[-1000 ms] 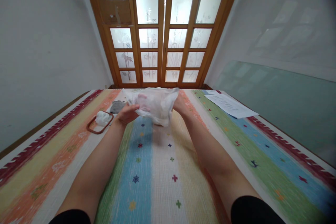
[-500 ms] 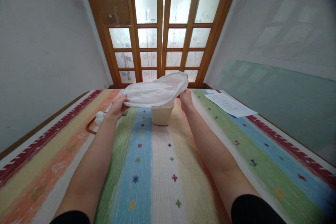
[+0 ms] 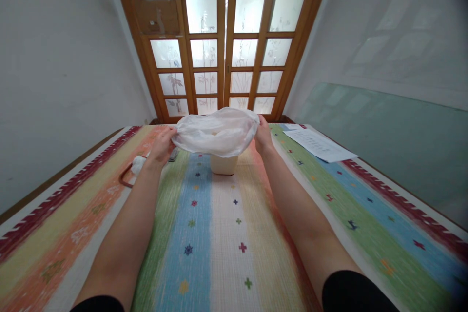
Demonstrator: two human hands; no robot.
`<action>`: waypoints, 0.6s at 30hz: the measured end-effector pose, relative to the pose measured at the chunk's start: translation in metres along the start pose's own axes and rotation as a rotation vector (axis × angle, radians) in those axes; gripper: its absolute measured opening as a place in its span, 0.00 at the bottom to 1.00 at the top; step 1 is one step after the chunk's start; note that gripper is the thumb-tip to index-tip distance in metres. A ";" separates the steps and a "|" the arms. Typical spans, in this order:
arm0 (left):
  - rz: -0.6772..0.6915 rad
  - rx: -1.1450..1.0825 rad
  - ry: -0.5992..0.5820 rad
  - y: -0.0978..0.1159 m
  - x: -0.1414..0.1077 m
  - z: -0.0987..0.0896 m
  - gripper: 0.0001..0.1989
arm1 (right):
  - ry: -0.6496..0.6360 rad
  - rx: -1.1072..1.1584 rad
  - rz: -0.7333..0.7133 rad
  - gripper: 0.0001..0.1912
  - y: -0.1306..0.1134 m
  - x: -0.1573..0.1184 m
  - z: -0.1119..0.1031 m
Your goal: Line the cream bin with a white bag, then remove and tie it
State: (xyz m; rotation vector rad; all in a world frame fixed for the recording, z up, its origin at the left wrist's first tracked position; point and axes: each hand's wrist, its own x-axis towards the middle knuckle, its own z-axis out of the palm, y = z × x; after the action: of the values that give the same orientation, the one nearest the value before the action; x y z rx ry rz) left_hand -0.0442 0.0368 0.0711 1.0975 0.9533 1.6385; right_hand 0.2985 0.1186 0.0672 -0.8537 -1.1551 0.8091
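Note:
A thin white plastic bag (image 3: 219, 131) is stretched wide between both hands, over a small cream bin (image 3: 223, 165) that stands on the striped tablecloth. My left hand (image 3: 164, 143) pinches the bag's left edge. At its right edge, my right hand (image 3: 262, 134) grips the bag with closed fingers. The bag covers the bin's top, so the rim is hidden; only the lower front wall shows.
Printed paper sheets (image 3: 318, 145) lie at the back right of the tablecloth (image 3: 223, 253). Left of my left forearm are a brown curved handle (image 3: 124, 178) and a crumpled white item (image 3: 138, 165). A small grey object (image 3: 173, 155) sits beside my left hand.
The bag's right side has come down and its near edge hangs lower, covering more of the bin. My left hand has risen slightly, and my right hand has shifted a little.

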 end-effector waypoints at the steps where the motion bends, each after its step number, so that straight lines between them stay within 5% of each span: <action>1: 0.009 0.002 -0.001 0.000 0.000 0.001 0.13 | 0.027 -0.048 -0.002 0.15 -0.004 0.001 -0.001; 5: 0.033 -0.032 0.006 0.004 -0.001 0.006 0.13 | 0.079 -0.180 -0.125 0.14 -0.028 -0.003 -0.005; 10: 0.034 -0.055 0.006 0.009 -0.007 0.015 0.15 | -0.075 -0.509 -0.318 0.22 -0.068 -0.026 -0.004; 18: 0.076 0.205 -0.042 0.002 -0.006 0.013 0.14 | -0.355 -1.112 -0.213 0.33 -0.082 -0.048 -0.004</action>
State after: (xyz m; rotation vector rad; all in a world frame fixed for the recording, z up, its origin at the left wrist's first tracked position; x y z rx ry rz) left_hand -0.0318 0.0317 0.0757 1.3158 1.0817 1.5977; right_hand 0.3001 0.0388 0.1191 -1.4738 -2.0219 0.0646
